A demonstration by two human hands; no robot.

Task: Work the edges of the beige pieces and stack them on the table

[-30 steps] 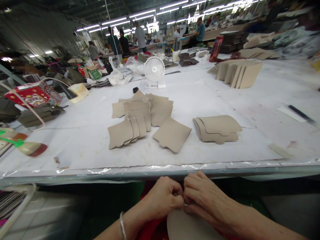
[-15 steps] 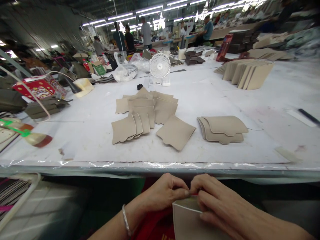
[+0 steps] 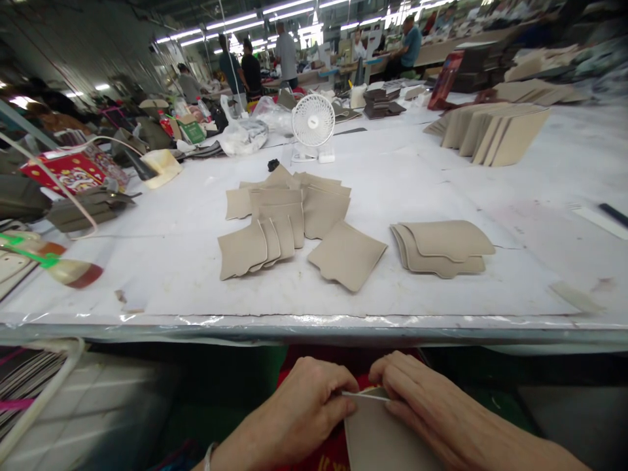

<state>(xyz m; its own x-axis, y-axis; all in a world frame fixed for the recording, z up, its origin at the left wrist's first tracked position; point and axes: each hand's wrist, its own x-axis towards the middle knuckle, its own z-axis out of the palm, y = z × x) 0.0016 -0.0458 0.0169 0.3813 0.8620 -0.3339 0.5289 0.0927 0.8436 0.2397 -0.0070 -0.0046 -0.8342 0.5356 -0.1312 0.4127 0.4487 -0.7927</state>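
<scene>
Below the table's front edge, my left hand (image 3: 307, 409) and my right hand (image 3: 417, 399) both pinch the top edge of a beige flat piece (image 3: 377, 438) held over my lap. Fingers of both hands are closed on that edge, thumbs near each other. On the white table (image 3: 171, 275) ahead lie several loose beige cut pieces (image 3: 279, 222), one single beige piece (image 3: 347, 256) and a small neat stack of beige pieces (image 3: 441, 247). None of these is touched.
A small white fan (image 3: 313, 124) stands behind the loose pieces. A row of beige panels (image 3: 495, 131) leans at the back right. Bags, a red box (image 3: 73, 171) and a lamp sit at the left. Several people work far back.
Both hands have dropped a little lower with the beige piece, and its top edge now shows as a thin line between my fingers. The table items have not moved.
</scene>
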